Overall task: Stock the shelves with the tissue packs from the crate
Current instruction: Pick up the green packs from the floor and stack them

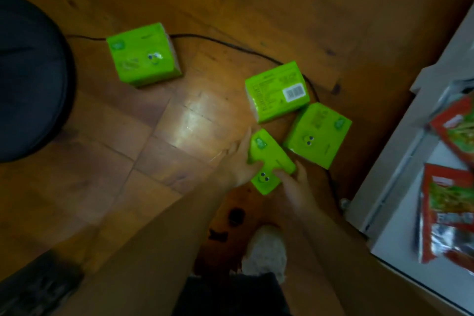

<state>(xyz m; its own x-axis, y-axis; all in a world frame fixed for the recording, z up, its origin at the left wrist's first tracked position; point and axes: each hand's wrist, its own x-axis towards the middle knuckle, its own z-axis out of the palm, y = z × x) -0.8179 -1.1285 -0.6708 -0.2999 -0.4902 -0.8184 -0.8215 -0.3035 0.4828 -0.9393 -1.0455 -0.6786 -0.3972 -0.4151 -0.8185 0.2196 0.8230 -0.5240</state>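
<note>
Several bright green tissue packs lie on the wooden floor. I hold one pack [269,159] between both hands: my left hand [239,159] grips its left side, thumb across the top, and my right hand [297,185] grips its right side. Just right of it lies a second pack [318,136]. Behind that one a third pack [278,91] shows its barcode side. Another pack [143,56] sits apart at the upper left. No crate is in view.
A white shelf unit [400,161] stands at the right with red snack bags [446,213] on it. A black cable [230,46] runs across the floor behind the packs. A dark round object [28,77] fills the left edge. My white shoe [266,249] is below my hands.
</note>
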